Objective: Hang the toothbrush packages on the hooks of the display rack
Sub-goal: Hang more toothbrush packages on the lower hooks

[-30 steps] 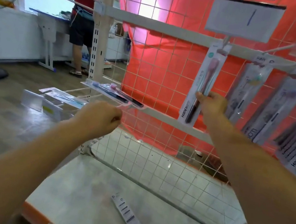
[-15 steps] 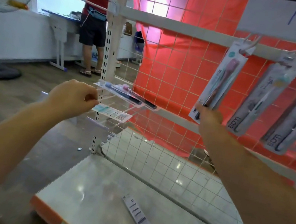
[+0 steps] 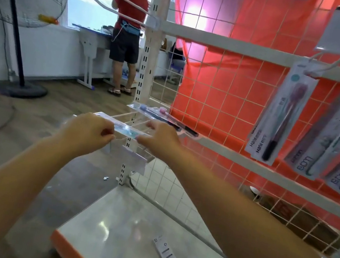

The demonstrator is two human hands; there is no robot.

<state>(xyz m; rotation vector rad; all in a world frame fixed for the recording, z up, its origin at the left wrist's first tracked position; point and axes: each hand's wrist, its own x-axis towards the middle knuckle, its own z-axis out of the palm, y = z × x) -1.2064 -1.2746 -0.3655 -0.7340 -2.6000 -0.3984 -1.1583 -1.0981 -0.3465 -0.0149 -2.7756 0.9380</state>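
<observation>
Both hands now on one toothbrush package (image 3: 125, 130) (right hand (image 3: 160, 137) newly off the hung pack (image 3: 278, 119)), left hand (image 3: 88, 130) likewise in pinching grip.

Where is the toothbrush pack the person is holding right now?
The toothbrush pack sits centre-left in the head view, held flat between the left hand and right hand, beside the rack's white upright post.

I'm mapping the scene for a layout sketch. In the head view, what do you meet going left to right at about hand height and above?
Standing fan → left hand → clear toothbrush package held by both hands → right hand → hanging Hane package → hanging grey packages.
</observation>
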